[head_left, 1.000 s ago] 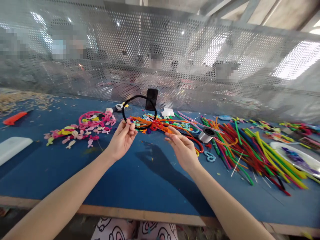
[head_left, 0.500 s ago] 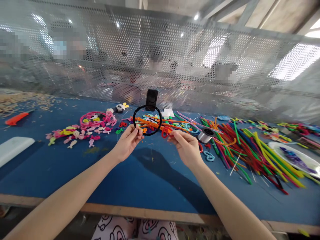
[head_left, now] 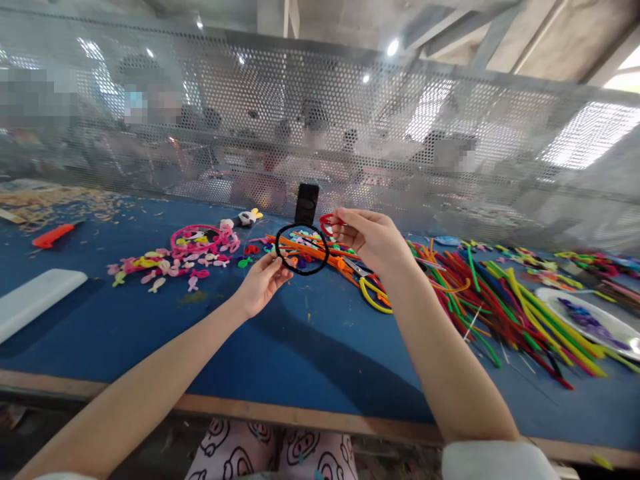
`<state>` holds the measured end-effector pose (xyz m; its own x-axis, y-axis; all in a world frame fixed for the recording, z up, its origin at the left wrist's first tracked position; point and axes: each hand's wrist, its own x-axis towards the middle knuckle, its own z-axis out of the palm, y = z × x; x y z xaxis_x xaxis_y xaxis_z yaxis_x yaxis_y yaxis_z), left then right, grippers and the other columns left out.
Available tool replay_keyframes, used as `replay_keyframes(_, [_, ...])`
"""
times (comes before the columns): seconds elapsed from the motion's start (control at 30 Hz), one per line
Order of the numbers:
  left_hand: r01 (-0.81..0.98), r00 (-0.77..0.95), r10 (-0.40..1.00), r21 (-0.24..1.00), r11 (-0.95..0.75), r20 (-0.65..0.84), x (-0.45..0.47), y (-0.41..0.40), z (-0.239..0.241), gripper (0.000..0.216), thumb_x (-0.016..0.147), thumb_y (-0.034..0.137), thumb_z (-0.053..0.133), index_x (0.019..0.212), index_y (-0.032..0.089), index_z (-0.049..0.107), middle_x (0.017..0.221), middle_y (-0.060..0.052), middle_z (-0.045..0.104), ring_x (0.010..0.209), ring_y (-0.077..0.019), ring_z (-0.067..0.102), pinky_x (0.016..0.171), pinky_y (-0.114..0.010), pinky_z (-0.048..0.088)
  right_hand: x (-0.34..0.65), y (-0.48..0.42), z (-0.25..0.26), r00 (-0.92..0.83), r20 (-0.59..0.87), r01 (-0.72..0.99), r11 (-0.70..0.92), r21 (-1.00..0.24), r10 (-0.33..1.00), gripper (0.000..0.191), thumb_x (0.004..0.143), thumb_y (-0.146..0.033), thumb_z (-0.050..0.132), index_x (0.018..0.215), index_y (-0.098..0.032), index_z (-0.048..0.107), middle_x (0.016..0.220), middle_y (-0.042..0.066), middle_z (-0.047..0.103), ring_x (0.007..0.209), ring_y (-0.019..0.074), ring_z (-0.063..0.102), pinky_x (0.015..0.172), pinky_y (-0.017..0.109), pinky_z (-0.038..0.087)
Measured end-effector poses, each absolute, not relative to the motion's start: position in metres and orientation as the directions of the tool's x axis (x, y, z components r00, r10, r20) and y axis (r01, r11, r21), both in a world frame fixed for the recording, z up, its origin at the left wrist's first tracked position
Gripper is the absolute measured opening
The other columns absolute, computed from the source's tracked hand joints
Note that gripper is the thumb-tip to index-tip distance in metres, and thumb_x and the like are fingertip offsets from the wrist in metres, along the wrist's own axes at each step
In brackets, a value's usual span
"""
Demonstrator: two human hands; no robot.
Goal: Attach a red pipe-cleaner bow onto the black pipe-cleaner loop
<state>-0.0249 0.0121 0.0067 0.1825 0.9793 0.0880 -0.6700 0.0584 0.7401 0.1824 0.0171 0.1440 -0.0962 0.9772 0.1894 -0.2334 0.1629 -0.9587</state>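
Observation:
A black ring (head_left: 327, 257), upright and facing me, is pinched at its lower left edge by my left hand (head_left: 260, 283). My right hand (head_left: 367, 237) is raised to the right of the ring, its fingers closed on a small red looped pipe cleaner (head_left: 326, 223). The red piece is apart from the ring. Behind and below the ring lie orange pipe cleaners (head_left: 310, 250) and small twisted pieces. Scissors (head_left: 357, 268) and a yellow loop (head_left: 373, 297) show beside my right wrist.
Pink twisted pieces (head_left: 173, 267) lie left, near a pink ring (head_left: 193, 237). An orange-handled cutter (head_left: 53, 235) and a white slab (head_left: 43, 300) are further left. A black phone-like object (head_left: 307, 203) stands behind. Right are many pipe cleaners (head_left: 500, 300) and a white plate (head_left: 545, 293).
My right hand has lifted with the red piece, up and away from the table. My left hand still holds the black ring, slightly lower and further right in view.

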Motion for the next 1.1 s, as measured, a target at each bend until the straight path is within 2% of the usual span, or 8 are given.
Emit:
replay_keyframes(0.27, [-0.610, 0.246, 0.967, 0.786, 0.095, 0.073, -0.025, 0.011, 0.004, 0.018, 0.079, 0.026, 0.080, 0.090, 0.014, 0.073, 0.067, 0.002, 0.062, 0.067, -0.0086, 0.062, 0.078, -0.024, 0.057, 0.189, 0.017, 0.152, -0.120, 0.253, -0.183, 0.229, -0.956, 0.960, 0.019, 0.071, -0.032, 0.087, 0.078, -0.017, 0.078, 0.079, 0.005, 0.075, 0.068, 0.0114, 0.068, 0.067, 0.023, 0.060])
replay_keyframes(0.53, [-0.476, 0.253, 0.964, 0.857, 0.196, -0.081, -0.024, 0.009, 0.010, 0.019, 0.084, 0.010, 0.063, 0.098, 0.011, 0.075, 0.094, -0.011, 0.076, 0.069, -0.0114, 0.066, 0.077, -0.028, 0.057, 0.196, 0.017, 0.154, -0.161, 0.259, -0.174, 0.231, -0.957, 0.952, 0.017, 0.072, -0.031, 0.086, 0.078, -0.018, 0.078, 0.080, 0.005, 0.075, 0.067, 0.0112, 0.067, 0.064, 0.023, 0.060])
replay_keyframes(0.67, [-0.437, -0.034, 0.964, 0.872, 0.222, -0.262, -0.036, 0.019, 0.013, 0.020, 0.074, -0.001, 0.061, 0.088, 0.008, 0.071, 0.084, -0.015, 0.075, 0.063, -0.0155, 0.067, 0.072, -0.032, 0.058, 0.197, 0.016, 0.155, -0.175, 0.259, -0.168, 0.230, -0.959, 0.950, 0.016, 0.072, -0.031, 0.085, 0.078, -0.018, 0.078, 0.080, 0.005, 0.075, 0.067, 0.0114, 0.067, 0.061, 0.022, 0.060])
replay_keyframes(0.73, [-0.450, -0.207, 0.945, 0.882, 0.139, -0.254, -0.049, 0.029, 0.014, 0.023, 0.072, -0.004, 0.057, 0.085, 0.012, 0.066, 0.082, -0.011, 0.074, 0.062, -0.0120, 0.066, 0.073, -0.029, 0.056, 0.197, 0.016, 0.155, -0.181, 0.251, -0.156, 0.224, -0.962, 0.951, 0.016, 0.073, -0.032, 0.085, 0.079, -0.018, 0.078, 0.081, 0.005, 0.075, 0.067, 0.0114, 0.067, 0.062, 0.022, 0.060])
replay_keyframes(0.87, [-0.386, -0.543, 0.832, 0.914, -0.127, -0.114, -0.077, 0.048, 0.020, 0.017, 0.083, 0.008, 0.053, 0.091, 0.020, 0.060, 0.089, 0.001, 0.072, 0.065, -0.0049, 0.061, 0.072, -0.019, 0.050, 0.198, 0.015, 0.155, -0.194, 0.239, -0.118, 0.219, -0.969, 0.951, 0.016, 0.074, -0.032, 0.084, 0.079, -0.018, 0.078, 0.083, 0.006, 0.075, 0.067, 0.0113, 0.067, 0.062, 0.023, 0.060])
replay_keyframes(0.93, [-0.192, -0.588, 0.788, 0.914, -0.356, 0.184, -0.083, 0.051, 0.024, 0.013, 0.087, 0.016, 0.055, 0.095, 0.020, 0.063, 0.094, -0.001, 0.073, 0.075, -0.0078, 0.064, 0.077, -0.021, 0.050, 0.199, 0.014, 0.156, -0.215, 0.226, -0.089, 0.212, -0.973, 0.950, 0.017, 0.073, -0.033, 0.085, 0.078, -0.018, 0.078, 0.081, 0.006, 0.074, 0.066, 0.0111, 0.066, 0.062, 0.023, 0.059])
replay_keyframes(1.0, [-0.018, -0.427, 0.788, 0.867, -0.499, 0.444, -0.082, 0.047, 0.027, 0.016, 0.089, 0.026, 0.059, 0.101, 0.019, 0.066, 0.094, -0.004, 0.074, 0.081, -0.0124, 0.067, 0.082, -0.026, 0.051, 0.200, 0.013, 0.156, -0.246, 0.203, -0.045, 0.198, -0.979, 0.948, 0.019, 0.072, -0.034, 0.085, 0.077, -0.017, 0.078, 0.079, 0.006, 0.074, 0.063, 0.0104, 0.064, 0.059, 0.023, 0.058])
replay_keyframes(1.1, [0.058, -0.117, 0.849, 0.857, -0.512, 0.515, -0.069, 0.032, 0.029, 0.023, 0.092, 0.036, 0.059, 0.104, 0.019, 0.070, 0.100, -0.007, 0.076, 0.092, -0.0178, 0.069, 0.088, -0.032, 0.052, 0.200, 0.010, 0.156, -0.297, 0.165, 0.045, 0.186, -0.981, 0.941, 0.022, 0.070, -0.036, 0.086, 0.077, -0.016, 0.078, 0.078, 0.006, 0.074, 0.058, 0.0095, 0.061, 0.054, 0.023, 0.053])
